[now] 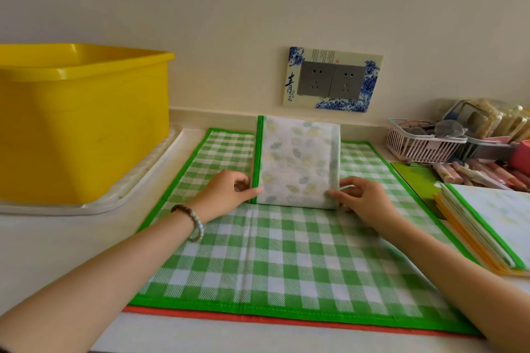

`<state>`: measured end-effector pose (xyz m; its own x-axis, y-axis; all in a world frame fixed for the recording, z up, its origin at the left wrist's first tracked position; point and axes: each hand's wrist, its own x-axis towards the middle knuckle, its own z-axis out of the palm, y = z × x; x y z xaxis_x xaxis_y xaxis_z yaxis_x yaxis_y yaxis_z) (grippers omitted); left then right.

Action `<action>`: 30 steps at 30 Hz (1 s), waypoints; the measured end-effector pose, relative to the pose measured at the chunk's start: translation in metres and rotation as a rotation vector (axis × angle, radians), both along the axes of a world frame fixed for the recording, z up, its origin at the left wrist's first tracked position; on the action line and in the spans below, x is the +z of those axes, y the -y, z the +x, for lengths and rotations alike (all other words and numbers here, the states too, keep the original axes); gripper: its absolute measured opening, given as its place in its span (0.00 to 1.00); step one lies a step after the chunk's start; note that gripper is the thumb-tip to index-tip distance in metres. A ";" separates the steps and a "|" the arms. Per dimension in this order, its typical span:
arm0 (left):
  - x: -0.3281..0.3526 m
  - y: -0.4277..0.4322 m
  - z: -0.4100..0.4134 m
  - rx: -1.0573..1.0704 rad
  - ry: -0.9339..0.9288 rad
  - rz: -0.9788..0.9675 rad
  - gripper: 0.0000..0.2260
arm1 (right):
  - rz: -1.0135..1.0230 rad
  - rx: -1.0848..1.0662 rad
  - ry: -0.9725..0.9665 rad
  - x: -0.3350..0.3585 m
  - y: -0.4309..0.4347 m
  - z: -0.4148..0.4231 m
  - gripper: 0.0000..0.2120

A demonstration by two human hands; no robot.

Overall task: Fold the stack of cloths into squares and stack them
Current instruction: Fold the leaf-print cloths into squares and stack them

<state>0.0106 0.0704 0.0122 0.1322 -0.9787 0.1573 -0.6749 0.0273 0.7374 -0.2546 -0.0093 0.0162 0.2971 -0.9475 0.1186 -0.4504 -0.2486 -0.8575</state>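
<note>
Folded cloth with pale leaf-print face and green edge binding [298, 163] stands raised over middle of green-and-white checked cloth [286, 261], which lies flat on the pale surface [57, 252]. Left hand [229, 192] pinches its lower left corner; right hand [361, 198] pinches lower right corner. Stack of flat cloths [487, 226] at right; yellow plastic tub [80, 123] at left.

Red-edged cloth [200, 315] mostly beneath checked cloth [286, 252]

left: yellow tub [83, 123] blocks | right: cloth stack [487, 226], pink basket [424, 146] | front-left: counter [57, 238] open to pass
</note>
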 end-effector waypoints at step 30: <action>-0.012 0.041 -0.024 -0.078 0.607 0.181 0.24 | -0.335 0.190 -0.746 -0.011 0.028 0.108 0.24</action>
